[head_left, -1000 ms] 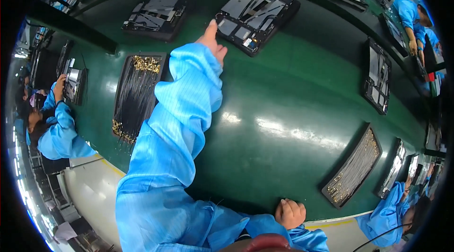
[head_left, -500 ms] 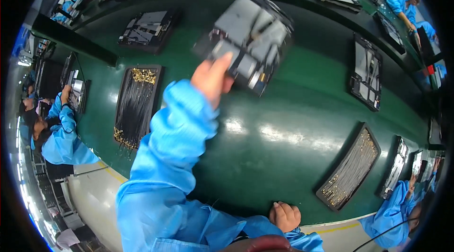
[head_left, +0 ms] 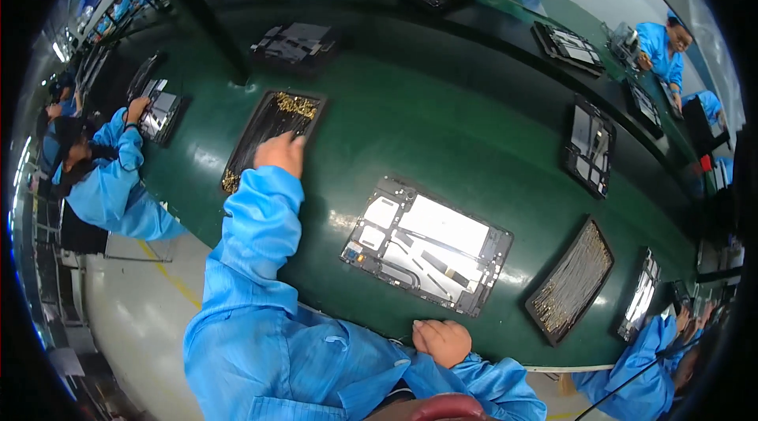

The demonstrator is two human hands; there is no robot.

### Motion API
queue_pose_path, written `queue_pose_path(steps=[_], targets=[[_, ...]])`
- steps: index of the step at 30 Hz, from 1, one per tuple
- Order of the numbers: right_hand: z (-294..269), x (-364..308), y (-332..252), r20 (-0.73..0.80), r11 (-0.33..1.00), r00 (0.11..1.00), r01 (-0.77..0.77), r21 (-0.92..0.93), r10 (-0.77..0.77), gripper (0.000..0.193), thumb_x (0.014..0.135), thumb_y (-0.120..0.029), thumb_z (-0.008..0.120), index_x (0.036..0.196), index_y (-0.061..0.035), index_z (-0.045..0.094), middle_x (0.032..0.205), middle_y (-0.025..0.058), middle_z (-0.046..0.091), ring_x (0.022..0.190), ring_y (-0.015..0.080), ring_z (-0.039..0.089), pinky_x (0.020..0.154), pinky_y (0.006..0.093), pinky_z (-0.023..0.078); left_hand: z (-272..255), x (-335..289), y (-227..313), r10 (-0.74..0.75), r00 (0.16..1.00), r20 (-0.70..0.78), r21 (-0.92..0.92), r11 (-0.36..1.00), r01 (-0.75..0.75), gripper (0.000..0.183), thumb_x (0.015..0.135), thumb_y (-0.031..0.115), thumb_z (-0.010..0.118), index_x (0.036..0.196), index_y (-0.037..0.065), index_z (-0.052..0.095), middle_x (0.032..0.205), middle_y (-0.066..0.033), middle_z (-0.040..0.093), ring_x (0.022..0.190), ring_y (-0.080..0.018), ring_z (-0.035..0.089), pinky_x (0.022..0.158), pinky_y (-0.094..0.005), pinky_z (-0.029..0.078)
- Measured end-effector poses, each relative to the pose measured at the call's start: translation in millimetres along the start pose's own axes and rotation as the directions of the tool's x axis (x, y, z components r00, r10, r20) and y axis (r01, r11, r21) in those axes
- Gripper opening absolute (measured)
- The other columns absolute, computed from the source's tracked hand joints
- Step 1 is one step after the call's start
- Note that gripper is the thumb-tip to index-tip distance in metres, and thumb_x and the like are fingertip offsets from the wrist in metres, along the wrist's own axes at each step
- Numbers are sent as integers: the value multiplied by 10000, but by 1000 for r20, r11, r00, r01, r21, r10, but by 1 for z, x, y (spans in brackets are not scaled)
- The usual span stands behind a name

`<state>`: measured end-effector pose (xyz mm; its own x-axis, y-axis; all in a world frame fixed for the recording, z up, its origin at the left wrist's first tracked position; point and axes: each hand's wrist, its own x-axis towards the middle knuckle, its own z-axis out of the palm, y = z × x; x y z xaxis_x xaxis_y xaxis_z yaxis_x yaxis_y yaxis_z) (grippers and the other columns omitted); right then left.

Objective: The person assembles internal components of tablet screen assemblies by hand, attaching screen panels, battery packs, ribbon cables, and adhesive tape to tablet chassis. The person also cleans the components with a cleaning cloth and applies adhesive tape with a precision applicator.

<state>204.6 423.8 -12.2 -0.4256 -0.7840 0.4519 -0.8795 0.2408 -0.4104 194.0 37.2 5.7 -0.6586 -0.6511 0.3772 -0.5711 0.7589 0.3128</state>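
My left hand is over a dark tray of thin black cables with gold-coloured ends, its fingers bent close together among them. Whether a cable is between the fingertips is hidden. In front of me an opened tablet lies flat, its inside up, showing silvery battery panels, dark flat ribbons and small boards. Just below the tablet's near edge, my right hand rests at the table's edge with its fingers curled in. The palm side is out of sight, and no hand touches the tablet.
A second tray of thin cables stands at the right. More opened tablets lie at the far left, right and on the far raised strip. A dark post rises at the left. Co-workers in blue sit around.
The opened tablet went from my left hand onto the table in front of me. My left hand then moved left to the cable tray. My right hand stays at the table's edge.
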Motion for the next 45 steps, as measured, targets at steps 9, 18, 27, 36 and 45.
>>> queue_pose_path(steps=[9,18,27,36,45], targets=[[8,9,-7,-61,984,993,-108,-138,101,116,610,-124,621,710,-123,561,634,-1,541,472,168,474,433,275,385,-7,0,-21,-80,994,-74,102,991,87,244,781,233,462,728,30,586,708,-176,557,697,-358,507,644,-434,393],[6,25,-16,171,943,928,-324,-75,332,219,689,-116,579,891,-33,560,679,79,562,587,226,523,550,291,422,-69,-65,61,565,821,-75,-210,796,-567,99,682,49,579,747,-2,525,722,-133,545,700,-295,528,633,-360,435],[-21,89,-25,600,41,548,-758,652,583,518,796,-277,504,1184,15,324,963,65,533,724,99,469,626,210,406,-87,-113,72,607,794,0,-290,760,-581,193,607,-1,618,765,0,508,735,-139,539,678,-293,531,600,-338,447],[-23,82,-18,723,-177,394,-799,574,567,399,813,-321,442,1068,-16,469,889,39,536,636,87,431,533,190,384,-73,-137,74,689,724,-1,-408,661,-630,253,562,-23,633,779,1,504,743,-131,530,651,-284,535,548,-335,456],[-8,63,-18,792,-318,317,-789,525,522,339,797,-241,458,1032,3,480,900,64,540,625,95,447,503,201,388,-60,-157,79,673,733,103,-463,684,-563,238,582,35,638,797,12,537,753,-105,540,659,-263,538,546,-315,449]])
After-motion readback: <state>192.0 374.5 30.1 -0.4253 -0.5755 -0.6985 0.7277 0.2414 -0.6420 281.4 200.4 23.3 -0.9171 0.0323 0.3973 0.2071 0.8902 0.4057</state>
